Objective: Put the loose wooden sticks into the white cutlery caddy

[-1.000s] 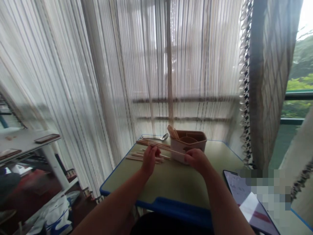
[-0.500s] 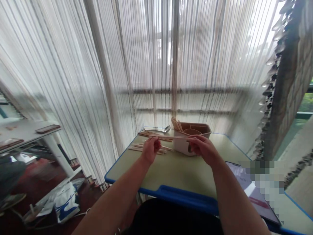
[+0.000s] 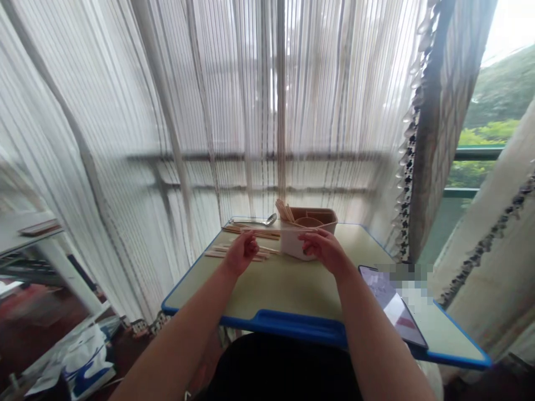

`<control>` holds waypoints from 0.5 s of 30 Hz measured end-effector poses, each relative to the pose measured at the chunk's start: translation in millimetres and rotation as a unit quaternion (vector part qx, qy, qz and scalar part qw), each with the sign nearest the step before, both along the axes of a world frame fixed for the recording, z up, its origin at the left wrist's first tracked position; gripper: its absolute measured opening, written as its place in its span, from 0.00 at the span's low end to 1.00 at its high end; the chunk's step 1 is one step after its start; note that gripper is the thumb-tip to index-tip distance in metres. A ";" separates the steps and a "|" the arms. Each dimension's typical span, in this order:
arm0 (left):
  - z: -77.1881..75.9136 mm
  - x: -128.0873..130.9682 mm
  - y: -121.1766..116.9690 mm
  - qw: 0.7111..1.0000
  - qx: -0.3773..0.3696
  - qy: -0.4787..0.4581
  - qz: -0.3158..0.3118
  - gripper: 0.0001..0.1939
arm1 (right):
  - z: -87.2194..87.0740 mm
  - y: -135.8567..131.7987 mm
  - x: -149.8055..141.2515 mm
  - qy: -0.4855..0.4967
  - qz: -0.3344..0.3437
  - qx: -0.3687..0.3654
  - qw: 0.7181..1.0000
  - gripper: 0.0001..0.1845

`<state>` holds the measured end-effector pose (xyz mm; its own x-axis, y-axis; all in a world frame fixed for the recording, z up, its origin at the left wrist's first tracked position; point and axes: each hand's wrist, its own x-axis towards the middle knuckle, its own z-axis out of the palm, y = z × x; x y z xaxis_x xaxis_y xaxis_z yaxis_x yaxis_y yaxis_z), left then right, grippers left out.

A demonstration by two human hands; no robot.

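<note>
My left hand [image 3: 242, 252] and my right hand [image 3: 322, 250] hover over the green table [image 3: 284, 289], both with fingers pinched. A thin wooden chopstick seems to run between their fingertips, but it is faint. Right behind them stands a white cutlery holder [image 3: 291, 248] with a brown inside and several chopsticks [image 3: 284, 210] leaning in its left corner. Loose chopsticks [image 3: 253, 231] lie on the table to the holder's left, more [image 3: 217, 254] lie nearer my left hand, and a metal spoon [image 3: 256, 221] rests behind them.
A phone [image 3: 393, 306] lies face up at the table's right, partly blurred out. The table has a blue rim [image 3: 292, 326]. Striped sheer curtains hang close behind it. A white shelf and a plastic bag [image 3: 79, 365] are low on the left.
The camera has swung and tipped. Both hands have stayed in front of the holder, a little closer to each other, and the stick held level between them shows less clearly.
</note>
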<state>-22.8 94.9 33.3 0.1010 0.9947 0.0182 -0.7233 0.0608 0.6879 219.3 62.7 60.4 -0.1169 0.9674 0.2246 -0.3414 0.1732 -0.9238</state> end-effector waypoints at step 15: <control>-7.8 20.7 -16.1 0.990 0.063 0.122 -0.035 0.14 | 9.7 -11.3 15.5 0.113 -0.176 0.063 0.976 0.12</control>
<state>-2.1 78.9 25.4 0.1863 0.9765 0.1086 -0.5322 0.0074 0.8466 234.8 51.4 70.1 0.2840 0.9015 0.3264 -0.4321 0.4243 -0.7958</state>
